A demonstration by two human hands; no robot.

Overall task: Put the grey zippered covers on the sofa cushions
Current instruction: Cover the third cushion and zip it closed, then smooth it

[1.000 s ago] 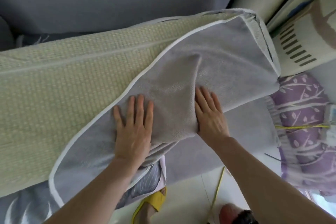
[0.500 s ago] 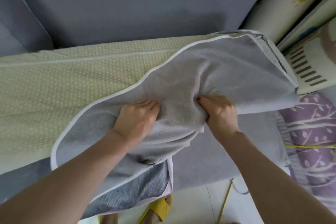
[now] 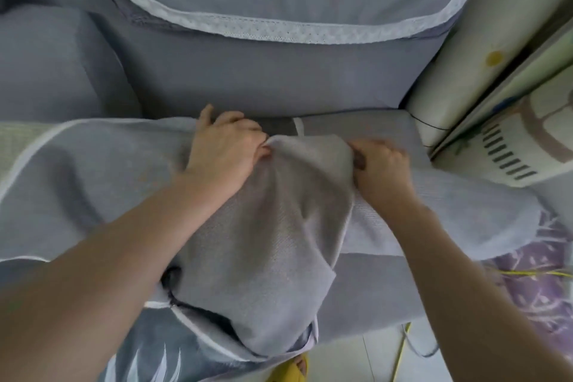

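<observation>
Where the grey cover [image 3: 269, 251] bunches up at mid-frame, the left hand [image 3: 224, 149] and right hand [image 3: 384, 164] each grip a fistful of it, fingers curled tight. It drapes over the cushion [image 3: 12, 139], whose green weave shows at far left, lying across the sofa [image 3: 263, 80] seat, and hangs down the near edge toward a yellow slipper [image 3: 293, 374].

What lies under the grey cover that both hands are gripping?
Only a strip of the pale green cushion shows at far left, beyond the edge of the grey cover. The left hand and right hand grip the bunched fabric; the rest beneath is hidden.
</observation>
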